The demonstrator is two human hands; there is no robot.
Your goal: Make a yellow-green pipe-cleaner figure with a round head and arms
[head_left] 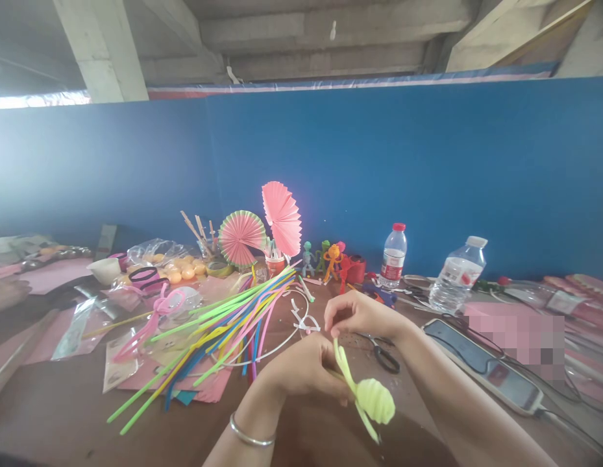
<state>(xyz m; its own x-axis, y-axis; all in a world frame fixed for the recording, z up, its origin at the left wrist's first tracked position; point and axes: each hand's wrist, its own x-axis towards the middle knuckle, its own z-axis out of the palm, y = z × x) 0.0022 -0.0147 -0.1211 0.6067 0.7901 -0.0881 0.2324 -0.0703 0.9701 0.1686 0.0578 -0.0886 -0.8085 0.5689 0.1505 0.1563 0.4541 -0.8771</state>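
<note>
Between my hands is a pale yellow-green pipe cleaner piece (pixel 375 401), wound into a ribbed bulb with loose strands running off it. My left hand (pixel 308 366), a silver bangle on its wrist, is closed around the strands beside the bulb. Higher up, my right hand (pixel 362 316) pinches the upper end of a strand between thumb and fingers. Black-handled scissors (pixel 386 358) lie on the table just behind the piece, partly hidden by my right hand. Left of my hands spreads a bundle of colourful pipe cleaners (pixel 233 324).
Small pipe cleaner figures (pixel 333 258) and pleated paper fans (pixel 282 217) stand along the blue partition (pixel 379 155). To the right are a red-capped bottle (pixel 393 256), a tilted bottle (pixel 457 275) and a phone (pixel 481 363) with cables. A pink pipe cleaner bow (pixel 162 305) lies left.
</note>
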